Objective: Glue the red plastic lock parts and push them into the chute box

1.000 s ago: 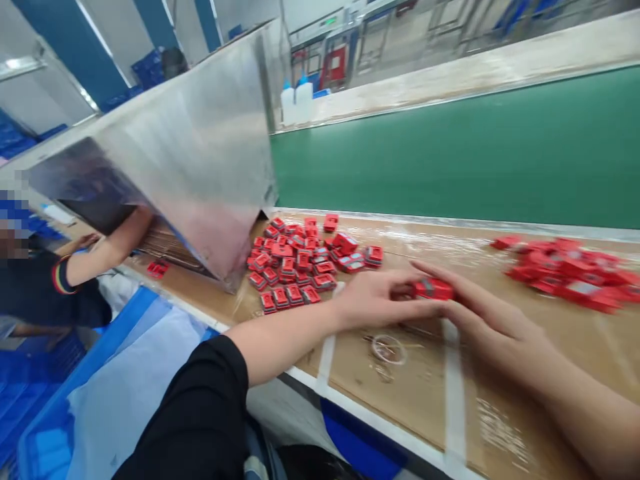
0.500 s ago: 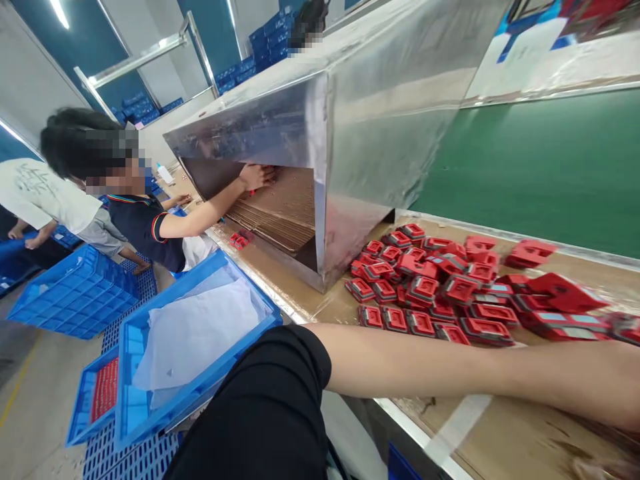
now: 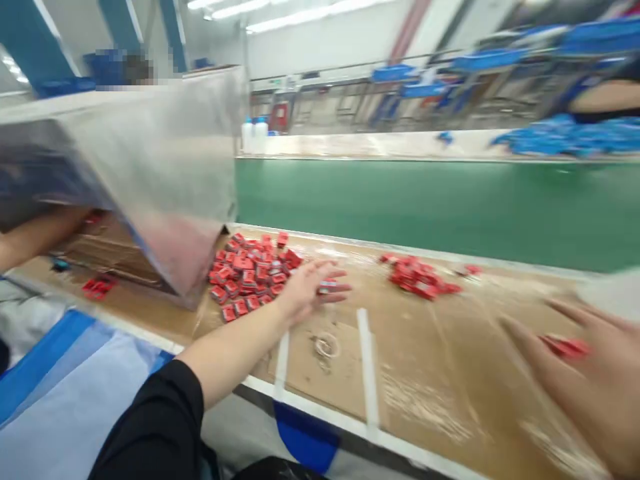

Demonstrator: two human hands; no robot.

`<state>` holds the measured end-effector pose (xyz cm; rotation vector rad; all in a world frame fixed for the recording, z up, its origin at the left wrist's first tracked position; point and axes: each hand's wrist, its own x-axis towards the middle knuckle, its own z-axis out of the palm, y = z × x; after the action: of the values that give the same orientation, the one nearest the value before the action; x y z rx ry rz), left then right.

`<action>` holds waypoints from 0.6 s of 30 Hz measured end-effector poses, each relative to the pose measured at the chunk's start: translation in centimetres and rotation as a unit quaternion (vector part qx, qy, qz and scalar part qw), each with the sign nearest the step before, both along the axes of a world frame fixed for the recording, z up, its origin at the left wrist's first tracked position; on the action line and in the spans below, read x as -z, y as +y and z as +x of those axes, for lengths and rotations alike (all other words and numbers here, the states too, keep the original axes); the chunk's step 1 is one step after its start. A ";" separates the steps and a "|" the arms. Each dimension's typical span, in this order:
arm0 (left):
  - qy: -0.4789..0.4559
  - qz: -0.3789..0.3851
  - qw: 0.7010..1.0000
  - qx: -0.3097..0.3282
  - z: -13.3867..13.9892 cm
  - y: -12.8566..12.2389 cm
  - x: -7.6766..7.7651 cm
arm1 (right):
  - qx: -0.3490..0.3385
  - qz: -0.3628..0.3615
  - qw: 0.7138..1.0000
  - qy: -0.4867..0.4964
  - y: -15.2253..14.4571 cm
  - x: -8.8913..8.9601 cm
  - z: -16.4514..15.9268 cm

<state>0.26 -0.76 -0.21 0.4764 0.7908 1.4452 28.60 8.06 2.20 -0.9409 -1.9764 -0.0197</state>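
Note:
My left hand reaches over the brown work surface with its fingers stretched out. It is just right of a heap of red and grey plastic pieces. A small whitish-grey thing shows among its fingers, too blurred to name. My right hand is at the right edge, smeared by motion, thumb and fingers spread apart. A red plastic piece shows in the gap between them; whether it touches the hand I cannot tell. Between my hands lies a smaller pile of red pieces.
A metal hood stands at left, with another person's forearm reaching inside. A green conveyor belt runs behind the work surface. A blue crate with white sheets is at lower left. Strips of white tape cross the surface.
My view has swung right and levelled out. Both hands now show, as do the smaller red pile and more of the belt. The co-worker's head has left the picture at left.

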 end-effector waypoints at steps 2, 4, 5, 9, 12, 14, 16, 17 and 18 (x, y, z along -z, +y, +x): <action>0.088 -0.016 0.996 0.029 -0.2 -0.1 0.1 | 0.007 -0.019 1.000 0.010 -1.4 -0.5 0.2; 0.108 -0.018 0.994 0.029 -0.5 0.0 0.0 | -0.060 -0.072 0.995 0.023 -2.2 -0.6 -2.7; 0.092 -0.008 0.995 0.023 -0.6 0.0 -0.1 | -0.114 -0.078 0.990 0.012 -2.3 -0.6 -4.5; 0.020 0.019 0.999 0.021 -0.6 0.1 -0.5 | -0.302 -0.113 0.941 -0.101 -3.0 0.3 -9.5; 0.093 0.032 0.995 0.031 -0.3 0.3 0.1 | -0.408 -0.162 0.885 -0.156 -3.5 1.5 -9.4; 0.164 0.046 0.985 0.029 -0.1 0.5 0.6 | -0.454 -0.187 0.851 -0.184 -3.7 2.1 -8.8; 0.213 0.035 0.976 0.026 0.1 0.5 1.0 | -0.472 -0.200 0.835 -0.199 -4.0 2.2 -8.7; 0.237 0.026 0.971 0.026 0.2 0.4 1.1 | -0.474 -0.200 0.833 -0.202 -4.1 2.2 -8.7; 0.268 0.022 0.963 0.030 0.3 0.3 1.2 | -0.473 -0.196 0.834 -0.205 -4.3 2.3 -8.9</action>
<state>0.56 -0.42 -1.39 0.9409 1.1611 1.2911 19.69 3.79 -0.05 -0.0777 -2.7213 0.8326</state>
